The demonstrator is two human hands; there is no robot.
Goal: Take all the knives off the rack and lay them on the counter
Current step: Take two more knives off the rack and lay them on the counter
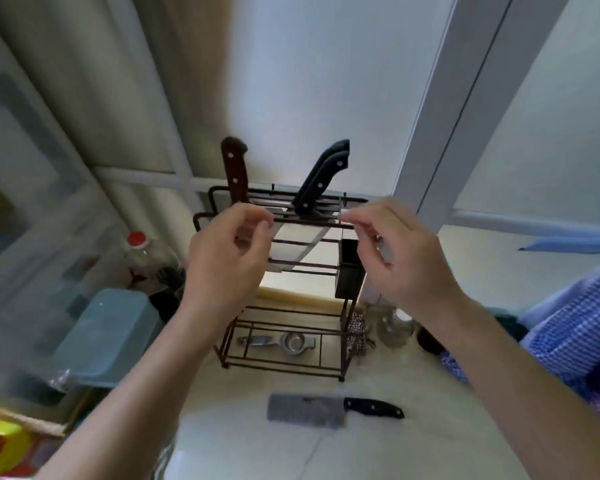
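Observation:
A dark wire knife rack (284, 362) stands on the pale counter (378, 452). A brown-handled knife (235, 169) sticks up from its left slots. Two black-handled knives (321, 180) lean together in the middle slots, their blades showing through the bars. A cleaver with a black handle (329, 407) lies flat on the counter in front of the rack. My left hand (227, 261) hovers before the rack's left side with curled fingers, holding nothing. My right hand (400, 258) is raised at the rack's right side, fingers loosely bent and apart.
A metal squeezer (284, 342) lies on the rack's bottom shelf, and a black holder (349, 268) hangs on its right side. A teal box (108, 336) and a red-capped bottle (142, 258) stand left. A glass jar (394, 327) and blue checked cloth (575, 341) are right.

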